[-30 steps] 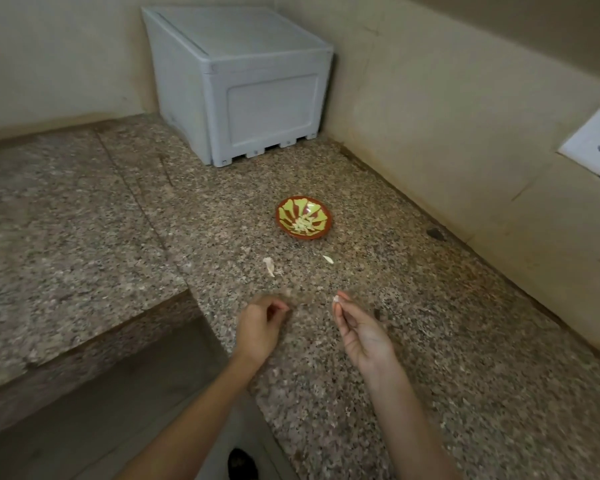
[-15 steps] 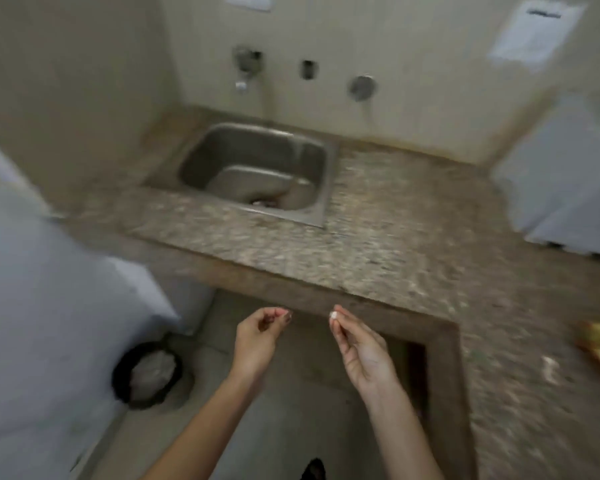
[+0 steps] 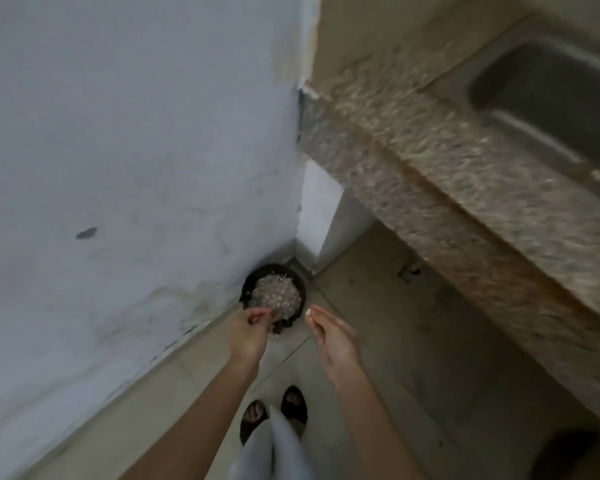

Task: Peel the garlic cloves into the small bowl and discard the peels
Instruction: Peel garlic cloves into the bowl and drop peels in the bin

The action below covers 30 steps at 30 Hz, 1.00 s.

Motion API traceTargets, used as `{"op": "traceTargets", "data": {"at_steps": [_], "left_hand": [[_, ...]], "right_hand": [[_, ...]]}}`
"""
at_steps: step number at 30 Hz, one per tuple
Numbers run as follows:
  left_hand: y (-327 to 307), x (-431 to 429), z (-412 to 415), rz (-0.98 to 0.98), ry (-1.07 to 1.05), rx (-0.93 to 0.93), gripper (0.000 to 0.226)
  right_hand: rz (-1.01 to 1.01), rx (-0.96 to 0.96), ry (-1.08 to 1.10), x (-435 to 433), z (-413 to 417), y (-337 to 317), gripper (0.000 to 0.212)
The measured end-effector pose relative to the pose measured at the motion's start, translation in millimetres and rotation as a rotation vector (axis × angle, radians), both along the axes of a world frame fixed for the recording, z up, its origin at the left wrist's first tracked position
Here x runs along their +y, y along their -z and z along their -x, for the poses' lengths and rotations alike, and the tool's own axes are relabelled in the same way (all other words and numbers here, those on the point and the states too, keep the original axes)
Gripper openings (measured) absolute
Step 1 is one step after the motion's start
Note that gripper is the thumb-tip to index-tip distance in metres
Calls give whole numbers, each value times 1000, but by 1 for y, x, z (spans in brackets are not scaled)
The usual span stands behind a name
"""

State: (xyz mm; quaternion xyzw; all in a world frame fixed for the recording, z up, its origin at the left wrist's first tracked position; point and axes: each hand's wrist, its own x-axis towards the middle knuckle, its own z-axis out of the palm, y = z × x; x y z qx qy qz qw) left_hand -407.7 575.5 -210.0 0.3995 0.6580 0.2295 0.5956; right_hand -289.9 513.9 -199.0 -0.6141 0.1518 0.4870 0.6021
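Observation:
A round black bin point(image 3: 273, 295) stands on the floor in the corner, filled with pale scraps. My left hand point(image 3: 252, 332) hovers at the bin's near rim with its fingers curled together; what they hold is too small to make out. My right hand point(image 3: 329, 337) is just right of the bin and pinches a small white garlic piece point(image 3: 308, 312) at its fingertips. The small bowl is out of view.
A white wall point(image 3: 118, 168) fills the left side. The granite counter edge point(image 3: 465, 188) runs diagonally at upper right, with the steel sink point(image 3: 555, 98) set in it. My feet point(image 3: 274, 414) stand on the tiled floor below.
My view has swung from the counter with the bowl, past the sink, down to the floor bin. Both hands kept their curled pose and now hang over the bin.

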Motion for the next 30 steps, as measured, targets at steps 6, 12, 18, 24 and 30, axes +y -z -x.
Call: {"op": "traceTargets", "data": {"at_steps": [6,12,18,24,30], "left_hand": [[139,45,3,55,-102,42,8],[254,80,1,101,-165,45,14],[315,89,-4,131,-167,35,22],[317,89,-12,-10,1,88,20],[304,76,-29,-125,403,-33,39]], "right_hand": [[153,-139,-169,66,7,138,16],[262,-262,-325,108,8,260,28],[291,-168,-315,140,4,321,21],[316,-159,-265,149,1,323,13],[217,158,-244,154,-3,294,22]]}}
